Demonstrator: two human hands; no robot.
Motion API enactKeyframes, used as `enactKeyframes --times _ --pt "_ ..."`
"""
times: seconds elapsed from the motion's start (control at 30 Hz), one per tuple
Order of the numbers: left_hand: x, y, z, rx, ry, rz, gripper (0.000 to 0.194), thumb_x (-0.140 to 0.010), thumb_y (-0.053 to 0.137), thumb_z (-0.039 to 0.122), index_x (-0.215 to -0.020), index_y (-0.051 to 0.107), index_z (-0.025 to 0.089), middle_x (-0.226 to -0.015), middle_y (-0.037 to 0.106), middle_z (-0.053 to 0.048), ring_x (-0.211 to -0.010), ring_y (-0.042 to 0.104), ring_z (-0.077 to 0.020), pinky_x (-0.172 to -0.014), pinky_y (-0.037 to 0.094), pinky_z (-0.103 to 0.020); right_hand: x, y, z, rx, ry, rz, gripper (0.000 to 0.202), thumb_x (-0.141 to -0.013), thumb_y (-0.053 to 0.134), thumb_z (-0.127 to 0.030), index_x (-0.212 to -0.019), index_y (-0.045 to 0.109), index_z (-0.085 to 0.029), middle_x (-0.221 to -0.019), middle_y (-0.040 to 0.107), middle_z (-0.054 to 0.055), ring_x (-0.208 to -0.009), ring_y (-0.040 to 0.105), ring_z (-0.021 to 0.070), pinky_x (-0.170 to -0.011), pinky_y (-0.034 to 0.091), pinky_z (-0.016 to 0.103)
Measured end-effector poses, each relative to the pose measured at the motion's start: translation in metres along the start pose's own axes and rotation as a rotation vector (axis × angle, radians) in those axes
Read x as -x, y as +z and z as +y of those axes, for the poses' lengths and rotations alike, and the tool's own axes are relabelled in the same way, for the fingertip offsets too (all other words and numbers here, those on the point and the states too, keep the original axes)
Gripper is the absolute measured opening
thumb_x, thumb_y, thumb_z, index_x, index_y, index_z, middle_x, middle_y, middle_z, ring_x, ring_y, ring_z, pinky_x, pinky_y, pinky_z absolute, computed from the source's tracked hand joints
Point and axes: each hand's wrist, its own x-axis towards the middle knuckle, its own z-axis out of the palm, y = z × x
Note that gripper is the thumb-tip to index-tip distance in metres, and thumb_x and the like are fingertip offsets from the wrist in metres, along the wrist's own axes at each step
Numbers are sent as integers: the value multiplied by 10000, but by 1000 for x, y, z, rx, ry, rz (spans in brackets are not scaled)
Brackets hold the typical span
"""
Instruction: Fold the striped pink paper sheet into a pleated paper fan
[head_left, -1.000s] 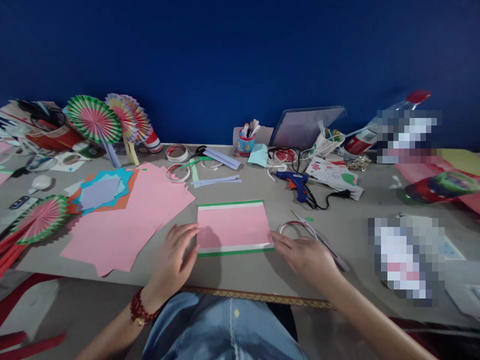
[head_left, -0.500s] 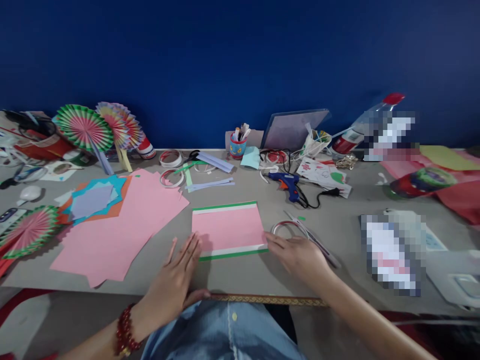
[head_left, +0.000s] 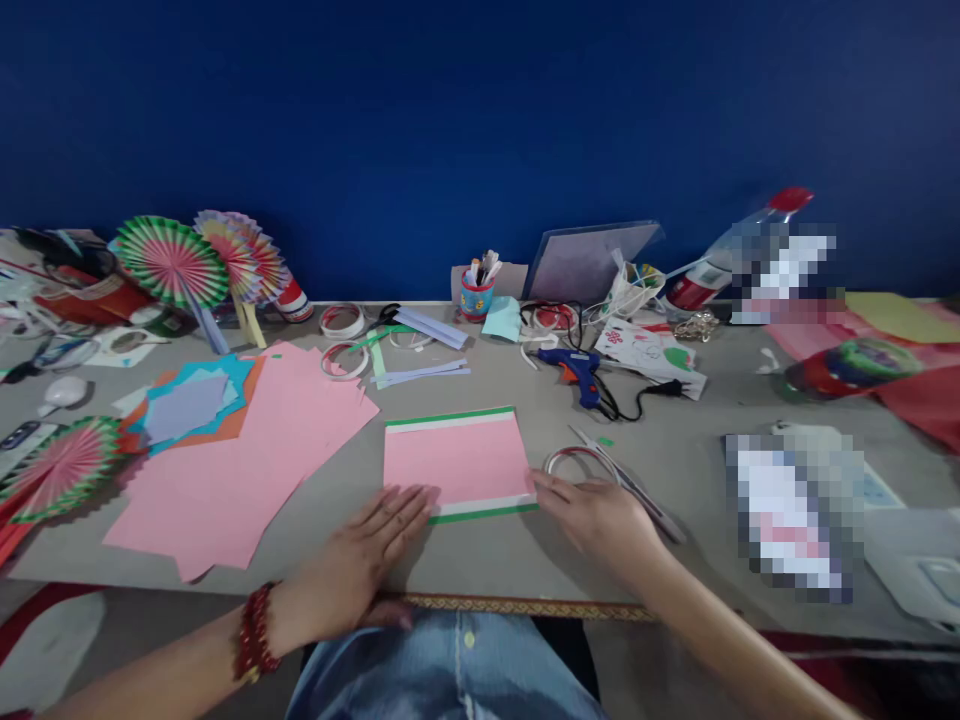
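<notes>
In front of me a pink sheet of paper (head_left: 457, 460) lies flat on the table, with white and green strips along its far and near edges. My left hand (head_left: 386, 530) rests palm down, fingers stretched over the sheet's near left corner. At the right edge of the sheet lies my right hand (head_left: 600, 510), its fingers extended and touching the near right corner. Just beyond that hand are a roll of tape (head_left: 559, 455) and a pair of scissors (head_left: 637, 490), partly hidden by it.
Pink sheets (head_left: 225, 490) and smaller coloured papers (head_left: 187, 405) spread to the left, by folded paper fans (head_left: 171, 262). A blue glue gun (head_left: 581, 375) with its cord, more tape rolls (head_left: 343, 360) and a pen cup (head_left: 477, 298) sit farther back. A bottle (head_left: 705, 280) leans against the blue wall.
My left hand has slid right from the sheet's left edge onto its near left corner, fingers now angled more to the right. My right hand stays at the right edge.
</notes>
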Motion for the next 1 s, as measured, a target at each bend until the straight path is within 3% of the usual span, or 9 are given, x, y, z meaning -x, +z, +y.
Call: enactKeyframes --times 0.1,0.23,0.33,0.4,0.57,0.77,1.0 --pt "-6 -8 6 -96 -46 50 1004 -931 411 728 -1610 37 90 -1642 226 -188 -1535 171 -324 -1245 127 -507 0 2 1 -21 -6 16 388 -784 584 -26 -1076 713 -247 -1278 708 2 -609 610 113 -587 383 288" --pt "-67 -15 30 -79 254 25 859 -971 350 701 -1561 295 79 -1613 328 -160 -1516 231 -282 -1219 250 -419 1 3 2 -35 -11 53 411 -795 579 -24 -1125 709 -232 -1263 716 29 -603 624 135 -567 394 304" --pt "-111 -14 43 -118 341 80 584 -1041 417 474 -1451 466 61 -1492 505 -166 -1370 438 -267 -1066 426 -374 2 3 3 -63 7 46 353 -824 582 -38 -1090 713 -231 -1269 713 26 -609 643 146 -580 420 306" --pt "-126 -10 45 -146 327 115 420 -1043 445 304 -1368 539 55 -1395 584 -169 -1185 563 -238 -962 482 -352 2 4 4 -74 31 38 311 -840 588 -55 -1061 714 -233 -1277 709 18 -607 650 152 -579 431 309" --pt "-129 4 34 -226 369 167 360 -1055 380 198 -1338 570 81 -1417 572 -139 -1026 580 -211 -840 496 -345 4 6 7 -145 56 42 249 -898 573 -121 -1085 694 -233 -1304 693 31 -621 655 154 -567 426 301" --pt "-134 4 31 -204 376 98 441 -1041 458 375 -1356 550 80 -1445 540 -155 -1051 565 -218 -809 483 -337 4 4 9 -220 87 43 200 -921 541 -144 -1028 685 -230 -1289 695 17 -643 640 145 -580 416 296" --pt "-135 6 33 -163 366 134 508 -1017 505 443 -1353 557 65 -1415 566 -174 -1073 565 -226 -841 479 -333 5 0 3 -262 139 53 209 -934 500 -132 -1015 675 -213 -1147 706 53 -693 609 165 -623 426 301"
